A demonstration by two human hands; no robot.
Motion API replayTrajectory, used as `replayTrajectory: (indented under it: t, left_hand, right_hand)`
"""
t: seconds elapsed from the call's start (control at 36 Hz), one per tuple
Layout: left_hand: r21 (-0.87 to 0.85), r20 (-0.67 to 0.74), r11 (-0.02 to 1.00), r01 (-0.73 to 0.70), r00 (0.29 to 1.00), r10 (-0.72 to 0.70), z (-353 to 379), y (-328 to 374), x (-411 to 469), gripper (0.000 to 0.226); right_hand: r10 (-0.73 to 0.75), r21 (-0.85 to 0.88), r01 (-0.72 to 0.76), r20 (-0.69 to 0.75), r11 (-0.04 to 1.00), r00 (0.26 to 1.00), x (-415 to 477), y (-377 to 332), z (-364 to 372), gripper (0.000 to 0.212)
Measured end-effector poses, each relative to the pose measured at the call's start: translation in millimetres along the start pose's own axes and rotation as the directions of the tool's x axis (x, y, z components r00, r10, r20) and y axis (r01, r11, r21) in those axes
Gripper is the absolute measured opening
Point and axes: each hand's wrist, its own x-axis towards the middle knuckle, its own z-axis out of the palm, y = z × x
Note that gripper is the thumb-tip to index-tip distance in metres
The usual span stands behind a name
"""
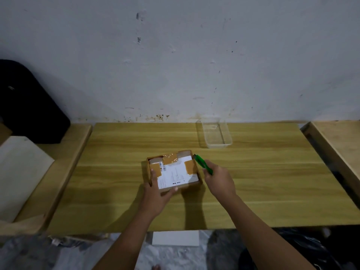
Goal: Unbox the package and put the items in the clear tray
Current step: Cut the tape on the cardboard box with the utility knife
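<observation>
The left hand (155,195) grips the taped cardboard box (175,172) at its near-left corner, fingers (153,177) spread along the left side and thumb on the near edge. The right hand (219,180), just right of the box, is clenched round a green cutter (202,164) whose tip meets the box's far-right corner. The clear tray (216,133) stands beyond the box, well apart. Bare bench (272,182) lies on every side of the box.

Black bag (29,106) and white board (19,172) sit left of the table (253,182).
</observation>
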Motion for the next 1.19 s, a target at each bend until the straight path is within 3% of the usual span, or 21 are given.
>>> replayTrajectory:
  t: [0.33, 0.53, 0.78, 1.03, 1.19]
  left_hand:
    - [-0.036, -0.045, 0.999, 0.013, 0.999, -0.015, 7.4, 1.3, -1.8, 0.106]
    - [-0.060, -0.034, 0.998, 0.031, 0.999, -0.033, 7.8, 3.6, -3.0, 0.105]
    - [-0.042, -0.026, 0.998, 0.051, 0.998, -0.052, 6.9, 6.5, -4.7, 0.106]
    - [-0.025, -0.021, 0.998, 0.057, 0.998, -0.058, 5.6, 6.7, -6.2, 0.106]
    - [-0.034, -0.002, 0.997, 0.064, 0.998, -0.064, 4.1, 7.0, -5.7, 0.107]
  right_hand:
    - [0.024, -0.143, -0.012, 0.081, 0.990, 0.996, 5.2, -15.0, -0.9, 0.021]
    - [-0.011, -0.211, 0.033, 0.104, 0.977, 0.995, -6.0, -10.2, -4.5, 0.023]
    - [-0.008, -0.125, 0.020, 0.095, 0.992, 0.995, -30.0, 6.0, -10.8, 0.027]
    - [-0.027, -0.167, 0.047, 0.121, 0.985, 0.992, -53.8, 15.9, -12.9, 0.032]
    - [-0.049, -0.080, 0.052, 0.037, 0.995, 0.998, -59.9, 17.3, -21.4, 0.031]
